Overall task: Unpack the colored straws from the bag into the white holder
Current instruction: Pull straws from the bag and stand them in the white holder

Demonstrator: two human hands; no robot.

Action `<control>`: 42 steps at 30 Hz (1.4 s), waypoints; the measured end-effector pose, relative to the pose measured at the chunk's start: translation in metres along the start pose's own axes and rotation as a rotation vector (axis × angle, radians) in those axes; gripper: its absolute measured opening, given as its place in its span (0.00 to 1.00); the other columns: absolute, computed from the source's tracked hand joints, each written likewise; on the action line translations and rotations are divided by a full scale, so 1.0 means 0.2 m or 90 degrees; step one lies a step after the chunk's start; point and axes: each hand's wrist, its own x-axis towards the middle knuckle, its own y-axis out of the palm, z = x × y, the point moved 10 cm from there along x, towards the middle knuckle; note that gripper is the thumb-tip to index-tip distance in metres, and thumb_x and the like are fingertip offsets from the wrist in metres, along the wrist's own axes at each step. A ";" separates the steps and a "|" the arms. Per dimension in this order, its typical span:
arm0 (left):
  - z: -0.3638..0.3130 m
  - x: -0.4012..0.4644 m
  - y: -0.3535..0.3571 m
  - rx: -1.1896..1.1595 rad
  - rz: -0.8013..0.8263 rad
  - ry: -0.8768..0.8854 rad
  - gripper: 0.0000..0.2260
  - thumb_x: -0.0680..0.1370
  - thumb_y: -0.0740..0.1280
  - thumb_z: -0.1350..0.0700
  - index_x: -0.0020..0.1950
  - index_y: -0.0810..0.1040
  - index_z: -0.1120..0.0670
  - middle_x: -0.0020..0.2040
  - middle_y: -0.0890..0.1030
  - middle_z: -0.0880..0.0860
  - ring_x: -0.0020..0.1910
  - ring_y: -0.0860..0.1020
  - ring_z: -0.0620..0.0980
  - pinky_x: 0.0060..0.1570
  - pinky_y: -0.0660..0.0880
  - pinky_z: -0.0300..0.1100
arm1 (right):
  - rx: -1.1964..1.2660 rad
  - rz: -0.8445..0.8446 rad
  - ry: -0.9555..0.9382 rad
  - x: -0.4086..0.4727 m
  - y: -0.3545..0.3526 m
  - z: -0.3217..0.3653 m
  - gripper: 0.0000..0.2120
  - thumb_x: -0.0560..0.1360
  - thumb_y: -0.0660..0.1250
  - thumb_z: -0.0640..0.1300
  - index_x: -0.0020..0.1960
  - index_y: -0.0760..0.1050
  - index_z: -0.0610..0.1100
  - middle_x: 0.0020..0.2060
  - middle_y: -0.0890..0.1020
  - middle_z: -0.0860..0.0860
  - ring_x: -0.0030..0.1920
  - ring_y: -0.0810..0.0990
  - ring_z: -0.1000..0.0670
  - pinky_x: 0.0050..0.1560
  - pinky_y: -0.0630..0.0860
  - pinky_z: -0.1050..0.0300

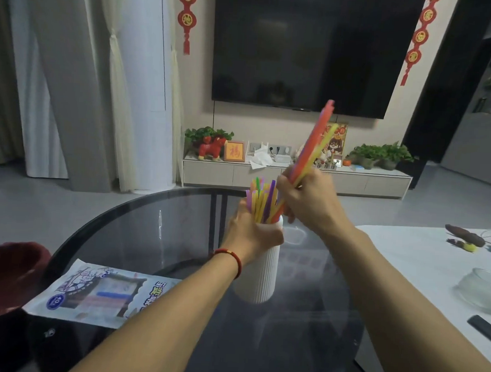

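A white ribbed holder [259, 274] stands upright on the round glass table [156, 229]. Several colored straws [262, 199] stick up out of its mouth. My left hand [250, 231] is wrapped around the holder's upper part, just under the rim. My right hand [311, 200] is above and to the right of the holder, closed on a bunch of straws [315, 141] that slants up to the right; their lower ends reach the holder's mouth. The printed straw bag [96, 291] lies flat on the table to the left, with a few straws visible through its window.
A dark red bowl [6, 275] sits at the left edge beside the bag. To the right is a white table [422, 260] with a glass bowl [482, 289], a dark remote [484, 329] and small items. A TV cabinet and television stand beyond.
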 end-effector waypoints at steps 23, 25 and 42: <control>-0.02 -0.03 0.00 -0.058 0.014 0.032 0.24 0.66 0.74 0.47 0.58 0.70 0.43 0.48 0.79 0.48 0.44 0.80 0.46 0.40 0.80 0.42 | 0.029 -0.074 -0.089 0.02 0.05 0.11 0.33 0.83 0.65 0.35 0.82 0.53 0.48 0.67 0.78 0.37 0.53 0.83 0.44 0.49 0.82 0.51; -0.02 -0.02 0.01 -0.057 0.012 0.033 0.22 0.66 0.74 0.46 0.56 0.71 0.41 0.46 0.79 0.48 0.43 0.80 0.46 0.37 0.78 0.39 | 0.062 -0.106 -0.103 0.03 0.02 0.12 0.43 0.79 0.66 0.28 0.84 0.46 0.45 0.80 0.64 0.38 0.72 0.73 0.46 0.61 0.78 0.54; 0.03 0.00 0.04 -0.029 0.021 0.055 0.29 0.62 0.77 0.48 0.59 0.68 0.47 0.50 0.78 0.45 0.46 0.80 0.42 0.44 0.83 0.43 | -0.110 -0.023 -0.174 -0.03 0.18 0.18 0.20 0.83 0.58 0.48 0.70 0.77 0.43 0.66 0.82 0.45 0.63 0.80 0.47 0.63 0.77 0.50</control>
